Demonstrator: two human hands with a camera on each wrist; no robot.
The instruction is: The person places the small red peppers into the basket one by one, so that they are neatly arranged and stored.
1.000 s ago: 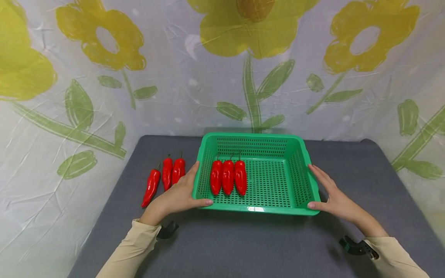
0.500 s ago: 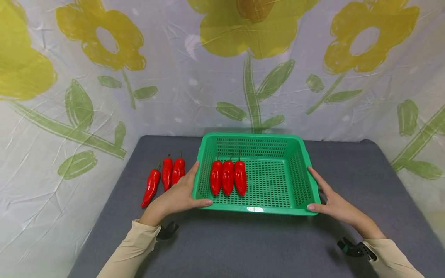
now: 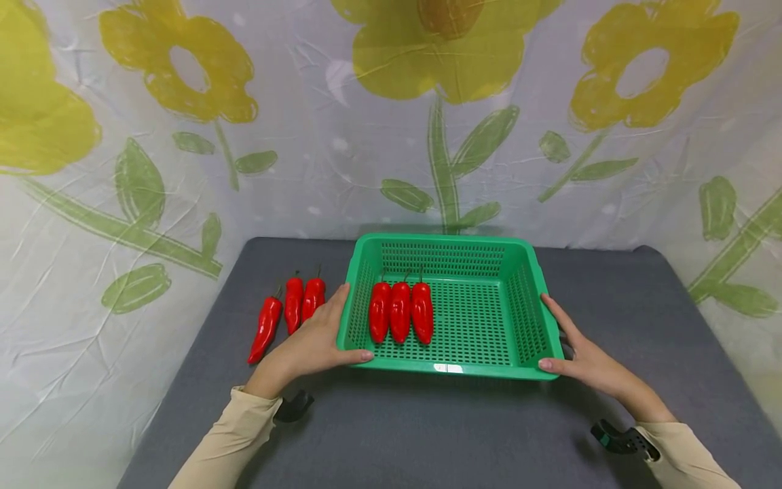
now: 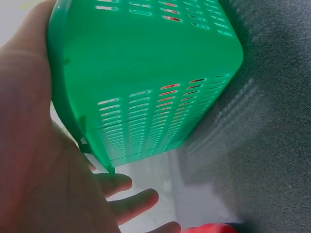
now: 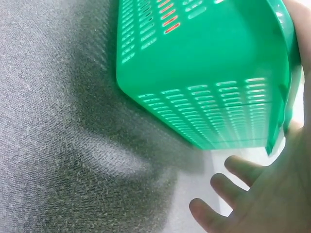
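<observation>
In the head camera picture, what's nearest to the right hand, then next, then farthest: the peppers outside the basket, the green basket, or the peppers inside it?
1. Green basket: touching the right hand.
2. Inside peppers: at the basket's left end.
3. Outside peppers: on the table, left of the basket.

No lettering or number can be read. On the green basket [image 3: 467,312], along the rim toward the near edge of the worktop [image 3: 427,435], a pale patch [image 3: 448,368] is seen; its nature cannot be told.
</observation>
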